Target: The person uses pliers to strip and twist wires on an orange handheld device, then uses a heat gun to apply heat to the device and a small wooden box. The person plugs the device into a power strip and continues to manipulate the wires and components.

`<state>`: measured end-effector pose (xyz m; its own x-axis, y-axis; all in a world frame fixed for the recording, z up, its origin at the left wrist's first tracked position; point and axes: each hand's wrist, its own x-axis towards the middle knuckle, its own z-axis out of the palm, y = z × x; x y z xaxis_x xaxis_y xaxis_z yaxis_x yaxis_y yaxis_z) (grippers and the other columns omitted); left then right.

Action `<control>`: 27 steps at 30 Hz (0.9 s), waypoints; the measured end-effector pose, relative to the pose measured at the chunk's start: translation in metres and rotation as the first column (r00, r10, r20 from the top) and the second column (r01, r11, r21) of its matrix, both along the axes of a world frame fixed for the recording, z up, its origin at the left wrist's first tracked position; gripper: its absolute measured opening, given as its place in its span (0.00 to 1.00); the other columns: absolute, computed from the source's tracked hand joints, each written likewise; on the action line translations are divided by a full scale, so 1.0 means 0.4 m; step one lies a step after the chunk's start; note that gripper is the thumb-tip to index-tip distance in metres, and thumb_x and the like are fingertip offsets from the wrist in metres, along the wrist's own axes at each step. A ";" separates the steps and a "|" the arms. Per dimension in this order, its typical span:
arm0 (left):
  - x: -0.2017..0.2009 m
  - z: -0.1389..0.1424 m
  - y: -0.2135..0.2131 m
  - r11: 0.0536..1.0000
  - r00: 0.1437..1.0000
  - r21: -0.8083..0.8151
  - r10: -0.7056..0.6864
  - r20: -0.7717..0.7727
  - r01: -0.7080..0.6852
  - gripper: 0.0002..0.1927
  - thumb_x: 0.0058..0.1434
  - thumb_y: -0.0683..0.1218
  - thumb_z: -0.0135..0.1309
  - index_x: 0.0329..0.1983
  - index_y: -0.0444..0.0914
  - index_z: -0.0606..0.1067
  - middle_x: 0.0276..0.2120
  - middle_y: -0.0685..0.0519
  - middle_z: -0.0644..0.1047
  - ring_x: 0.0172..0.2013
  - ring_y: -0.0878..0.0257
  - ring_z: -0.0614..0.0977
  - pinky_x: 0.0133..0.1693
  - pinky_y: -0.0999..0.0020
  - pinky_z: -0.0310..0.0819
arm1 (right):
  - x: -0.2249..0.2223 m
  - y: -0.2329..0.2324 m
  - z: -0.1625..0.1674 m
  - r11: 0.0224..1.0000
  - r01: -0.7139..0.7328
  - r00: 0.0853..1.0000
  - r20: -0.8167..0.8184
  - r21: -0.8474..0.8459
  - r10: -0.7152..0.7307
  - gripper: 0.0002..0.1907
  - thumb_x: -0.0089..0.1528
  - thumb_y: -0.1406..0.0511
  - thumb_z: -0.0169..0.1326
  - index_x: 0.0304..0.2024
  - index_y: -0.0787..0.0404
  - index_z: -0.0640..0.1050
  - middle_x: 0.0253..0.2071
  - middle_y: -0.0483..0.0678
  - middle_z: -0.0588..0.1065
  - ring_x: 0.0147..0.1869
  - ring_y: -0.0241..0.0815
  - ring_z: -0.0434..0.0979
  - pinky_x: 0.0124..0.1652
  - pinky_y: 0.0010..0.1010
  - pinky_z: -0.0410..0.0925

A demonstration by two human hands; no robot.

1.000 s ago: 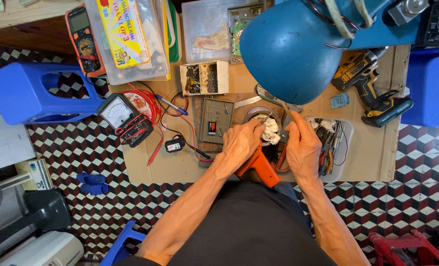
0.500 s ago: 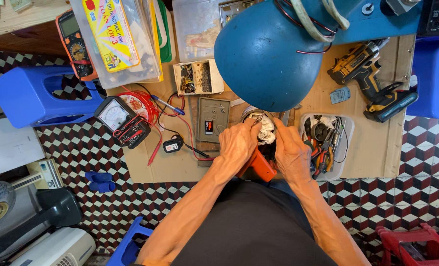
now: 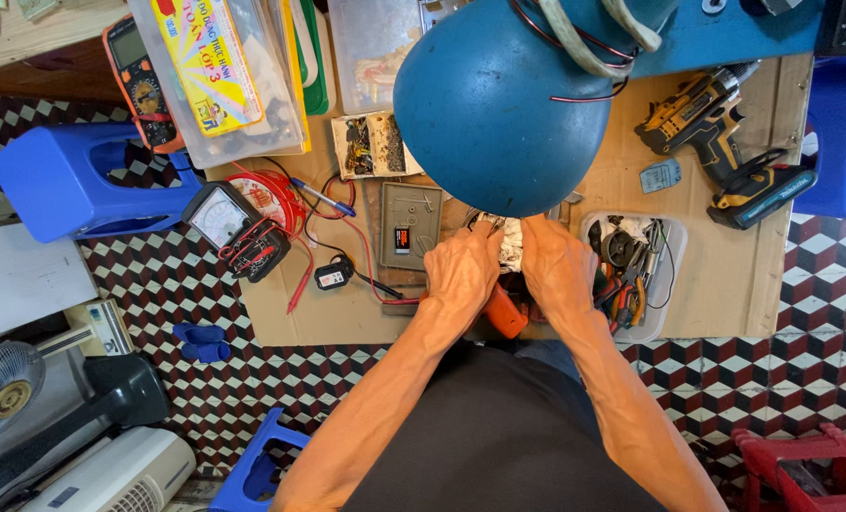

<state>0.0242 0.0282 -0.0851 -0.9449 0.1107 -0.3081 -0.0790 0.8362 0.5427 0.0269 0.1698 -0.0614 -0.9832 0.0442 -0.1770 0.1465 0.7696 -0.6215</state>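
From the head view, both hands meet over a small whitish part with wires (image 3: 510, 242) lying on the cardboard sheet (image 3: 726, 284), just below the blue lamp shade (image 3: 499, 104). The left hand (image 3: 463, 273) curls its fingers onto the part's left edge; the right hand (image 3: 558, 270) closes on its right side, though whether either truly pinches it I cannot tell, since the shade hides the fingertips. An orange-handled tool (image 3: 505, 313) lies under the wrists. The part probably could slip or a wire snag, because the shade blocks the view and the tray of pliers (image 3: 632, 270) crowds the right hand.
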 end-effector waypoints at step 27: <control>-0.100 0.032 -0.087 0.969 0.928 0.246 -0.110 0.355 0.021 0.23 0.69 0.58 0.49 0.34 0.37 0.82 0.16 0.44 0.74 0.20 0.47 0.78 0.28 0.52 0.69 | -0.002 0.002 -0.022 0.996 0.033 0.999 -0.026 -0.088 -0.036 0.08 0.73 0.66 0.50 0.51 0.56 0.78 0.36 0.56 0.77 0.40 0.58 0.78 0.38 0.42 0.69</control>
